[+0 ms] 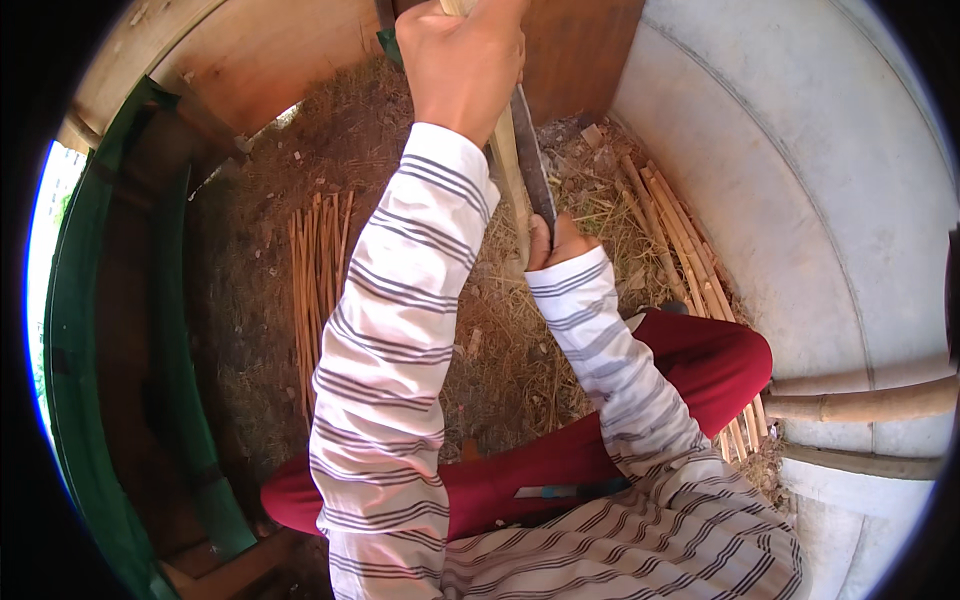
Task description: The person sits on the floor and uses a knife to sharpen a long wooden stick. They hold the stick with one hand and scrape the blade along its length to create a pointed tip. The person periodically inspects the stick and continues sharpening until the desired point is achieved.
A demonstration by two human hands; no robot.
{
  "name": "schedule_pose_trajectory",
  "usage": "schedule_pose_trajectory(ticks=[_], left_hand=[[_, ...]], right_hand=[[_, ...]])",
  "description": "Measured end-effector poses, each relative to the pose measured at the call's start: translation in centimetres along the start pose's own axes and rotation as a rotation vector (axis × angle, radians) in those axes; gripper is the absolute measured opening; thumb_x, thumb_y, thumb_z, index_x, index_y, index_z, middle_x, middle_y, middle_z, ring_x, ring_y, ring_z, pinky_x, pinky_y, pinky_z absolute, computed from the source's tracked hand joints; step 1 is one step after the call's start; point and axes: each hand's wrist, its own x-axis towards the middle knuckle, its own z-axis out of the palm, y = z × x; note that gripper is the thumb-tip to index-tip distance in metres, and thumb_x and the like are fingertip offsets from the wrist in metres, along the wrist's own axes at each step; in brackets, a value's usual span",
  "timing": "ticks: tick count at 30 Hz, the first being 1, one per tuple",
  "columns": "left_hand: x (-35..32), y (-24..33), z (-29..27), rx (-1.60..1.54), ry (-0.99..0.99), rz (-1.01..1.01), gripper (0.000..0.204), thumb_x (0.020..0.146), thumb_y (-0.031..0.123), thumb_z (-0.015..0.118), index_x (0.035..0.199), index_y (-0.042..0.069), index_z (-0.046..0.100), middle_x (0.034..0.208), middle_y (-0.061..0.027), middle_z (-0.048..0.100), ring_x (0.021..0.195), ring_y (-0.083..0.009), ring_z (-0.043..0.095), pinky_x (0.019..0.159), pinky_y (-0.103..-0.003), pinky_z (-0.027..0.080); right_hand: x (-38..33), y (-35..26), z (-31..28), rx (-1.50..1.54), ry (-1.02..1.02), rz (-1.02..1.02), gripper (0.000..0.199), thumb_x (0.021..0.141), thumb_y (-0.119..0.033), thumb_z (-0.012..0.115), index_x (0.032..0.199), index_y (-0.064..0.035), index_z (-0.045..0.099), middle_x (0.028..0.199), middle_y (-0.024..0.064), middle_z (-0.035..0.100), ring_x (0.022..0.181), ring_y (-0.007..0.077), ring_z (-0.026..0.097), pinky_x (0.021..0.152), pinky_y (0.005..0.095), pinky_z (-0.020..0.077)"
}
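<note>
At the top of the view my left hand is closed around a pale bamboo strip. The strip slants down from that fist toward my right hand. Lower and to the right, my right hand is closed on a knife, whose long dark blade rises from it beside the strip. The blade's upper end meets the strip just under my left hand. My right fingers and the knife handle are mostly hidden.
Split bamboo strips lie on the dirt floor at left, and more bamboo sticks at right. Straw and shavings litter the ground. My crossed legs are close below. A pale sheet wall curves at right; green sheeting hangs left.
</note>
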Motion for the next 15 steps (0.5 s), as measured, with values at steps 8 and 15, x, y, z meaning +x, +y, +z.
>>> schedule_pose_trajectory(ticks=[8, 15], left_hand=[[0.4, 1.8, -1.1, 0.04, 0.029, -0.012, 0.031, 0.084, 0.009, 0.06, 0.06, 0.008, 0.04, 0.05, 0.0038, 0.029, 0.04, -0.0077, 0.026, 0.041, -0.029, 0.018], [0.0, 0.9, -1.3, 0.063, 0.007, 0.025, 0.024, 0.085, 0.01, 0.06, 0.064, 0.006, 0.048, 0.05, 0.0028, 0.034, 0.04, -0.0077, 0.031, 0.04, -0.028, 0.021]], right_hand=[[0.2, 1.0, 0.5, 0.091, -0.032, -0.053, 0.031, 0.098, -0.029, 0.053, 0.084, -0.0019, 0.059, 0.051, 0.0176, 0.054, 0.048, 0.0351, 0.062, 0.043, 0.0442, 0.0455], [-1.6, 4.3, 5.0, -0.091, -0.04, 0.001, 0.032, 0.098, -0.028, 0.055, 0.085, 0.0006, 0.057, 0.052, 0.0212, 0.053, 0.047, 0.0365, 0.059, 0.045, 0.0434, 0.0437]])
